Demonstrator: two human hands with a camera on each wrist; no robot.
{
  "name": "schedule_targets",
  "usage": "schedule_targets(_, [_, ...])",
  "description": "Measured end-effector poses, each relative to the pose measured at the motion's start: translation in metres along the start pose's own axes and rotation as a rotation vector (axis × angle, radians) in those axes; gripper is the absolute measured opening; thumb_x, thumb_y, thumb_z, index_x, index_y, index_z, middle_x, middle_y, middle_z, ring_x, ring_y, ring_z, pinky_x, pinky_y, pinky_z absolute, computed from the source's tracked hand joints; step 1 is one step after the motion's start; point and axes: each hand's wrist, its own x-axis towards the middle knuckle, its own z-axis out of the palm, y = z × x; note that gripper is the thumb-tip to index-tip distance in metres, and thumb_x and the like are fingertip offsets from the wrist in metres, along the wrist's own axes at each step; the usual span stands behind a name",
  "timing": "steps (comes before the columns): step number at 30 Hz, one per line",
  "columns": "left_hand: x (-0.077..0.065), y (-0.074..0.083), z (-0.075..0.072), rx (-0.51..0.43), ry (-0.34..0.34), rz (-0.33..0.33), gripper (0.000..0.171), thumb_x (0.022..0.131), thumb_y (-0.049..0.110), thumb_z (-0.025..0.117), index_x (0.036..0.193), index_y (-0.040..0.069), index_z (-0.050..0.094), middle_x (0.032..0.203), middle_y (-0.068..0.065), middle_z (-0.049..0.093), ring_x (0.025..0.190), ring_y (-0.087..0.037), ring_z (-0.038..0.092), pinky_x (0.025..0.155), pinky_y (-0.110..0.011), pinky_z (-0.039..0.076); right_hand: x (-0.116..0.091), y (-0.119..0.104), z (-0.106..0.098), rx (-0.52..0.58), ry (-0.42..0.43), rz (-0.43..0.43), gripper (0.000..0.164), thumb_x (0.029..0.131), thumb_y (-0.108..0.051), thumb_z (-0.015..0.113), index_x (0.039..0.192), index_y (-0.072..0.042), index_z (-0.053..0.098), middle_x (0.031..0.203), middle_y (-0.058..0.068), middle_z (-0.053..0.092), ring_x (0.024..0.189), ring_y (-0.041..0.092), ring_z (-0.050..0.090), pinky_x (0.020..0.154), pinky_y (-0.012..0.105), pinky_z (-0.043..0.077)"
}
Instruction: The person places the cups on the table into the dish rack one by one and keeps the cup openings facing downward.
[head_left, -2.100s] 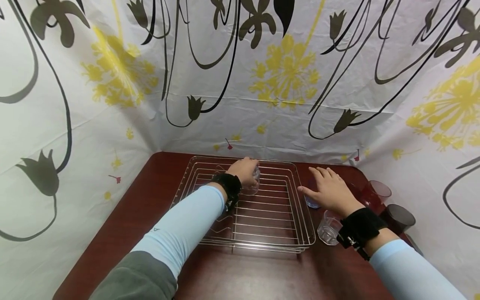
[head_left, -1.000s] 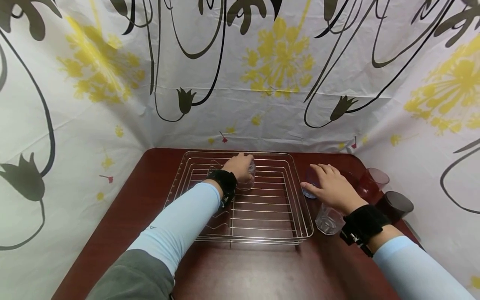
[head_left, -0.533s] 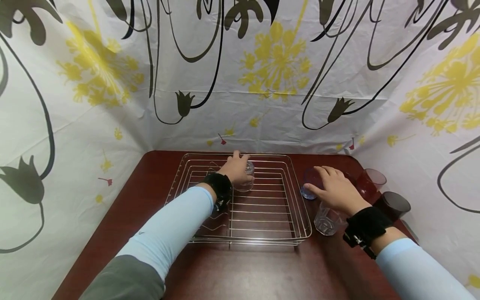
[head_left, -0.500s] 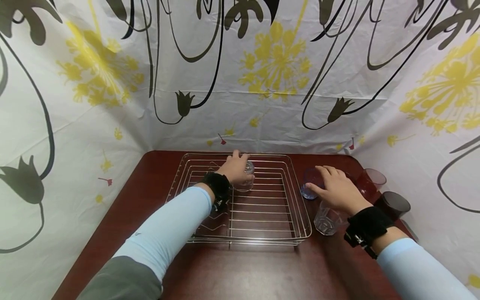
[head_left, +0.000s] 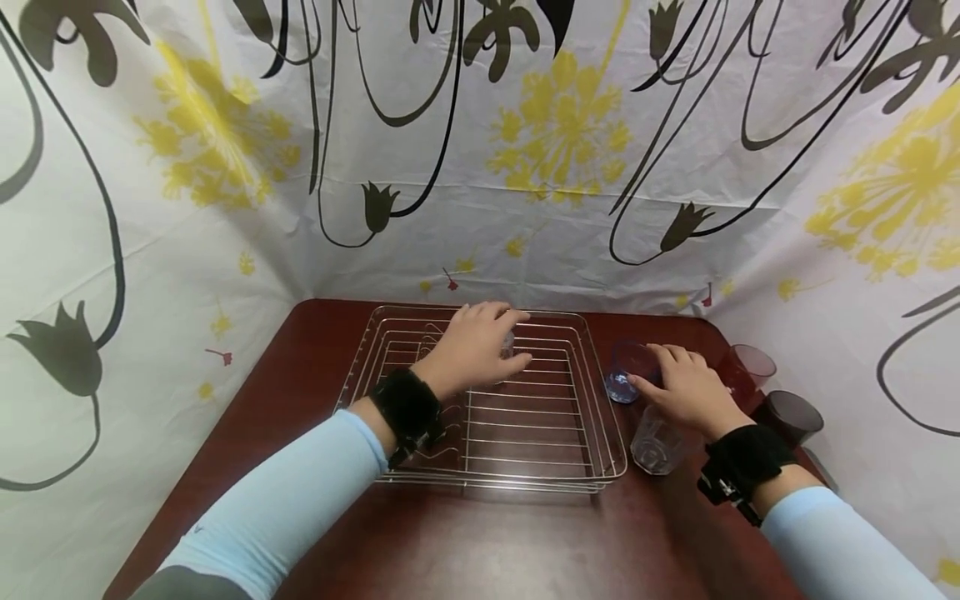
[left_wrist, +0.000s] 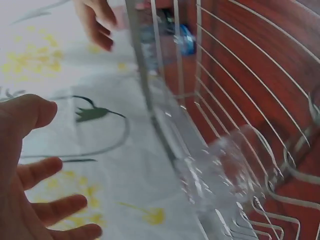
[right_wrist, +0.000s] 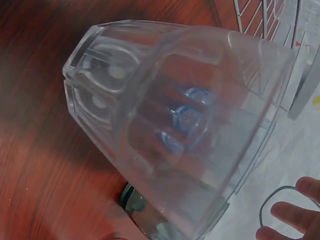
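Observation:
My left hand (head_left: 476,346) hovers over the wire rack (head_left: 525,429), its fingers spread and holding nothing. Behind it a clear glass (left_wrist: 215,170) stands mouth down on the rack's wires, mostly hidden by the hand in the head view. In the left wrist view its spread fingers (left_wrist: 62,205) are apart from that glass. Right of the rack, my right hand (head_left: 690,392) reaches with relaxed fingers beside the rim of a blue glass (head_left: 621,386). A clear faceted tumbler (head_left: 655,450) stands upright just below this hand and fills much of the right wrist view.
A red glass (head_left: 747,372) and a dark smoky glass (head_left: 791,417) stand farther right, near the table edge. Patterned white sheeting (head_left: 555,275) encloses the dark red table (head_left: 480,542) at the back and sides.
My left hand has let go of the clear glass in the rack and lifted away, fingers spreading. My right hand has shifted slightly rightward and down beside the blue glass.

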Motion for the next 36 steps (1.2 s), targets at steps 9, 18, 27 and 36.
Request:
schedule_targets(9, [-0.050,0.012,-0.001,0.067,-0.034,-0.086,0.085,0.089,0.079,0.044,0.158,0.030,0.031,0.165,-0.008,0.026,0.149,-0.033,0.030,0.117,-0.064,0.021,-0.002,0.003,0.000,-0.027,-0.011,0.021,0.080,0.099,-0.059,0.050,0.151,0.001,0.037,0.148,0.032,0.039,0.133,0.056,0.035,0.103,0.074,0.029])
schedule_targets(18, [-0.087,0.006,0.001,0.033,-0.018,-0.173,0.089,0.085,0.081,0.049,0.156,0.029,0.036,0.163,-0.009,0.030,0.150,-0.038,0.027,0.117,-0.066,0.019,-0.003,0.009,0.000,-0.012,-0.006,0.034,0.084,0.098,-0.063,0.048,0.149,0.004,0.038,0.148,0.035,0.038,0.134,0.057,0.033,0.104,0.075,0.028])
schedule_targets(27, [-0.107,0.000,0.010,0.009,0.021,-0.209,0.087,0.086,0.079,0.050,0.155,0.027,0.039,0.161,-0.012,0.033,0.149,-0.039,0.027,0.116,-0.066,0.023,-0.004,0.022,0.001,0.011,-0.019,0.041,0.079,0.101,-0.058,0.046,0.151,0.002,0.036,0.149,0.034,0.037,0.134,0.059,0.031,0.102,0.076,0.029])
schedule_targets(36, [-0.114,-0.001,0.021,0.008,0.040,-0.212,0.088,0.085,0.079,0.051,0.155,0.028,0.039,0.160,-0.011,0.034,0.148,-0.039,0.030,0.116,-0.065,0.023,-0.006,0.031,0.000,-0.001,-0.032,0.053,0.078,0.101,-0.056,0.047,0.150,0.004,0.035,0.147,0.037,0.035,0.132,0.063,0.029,0.101,0.076,0.028])
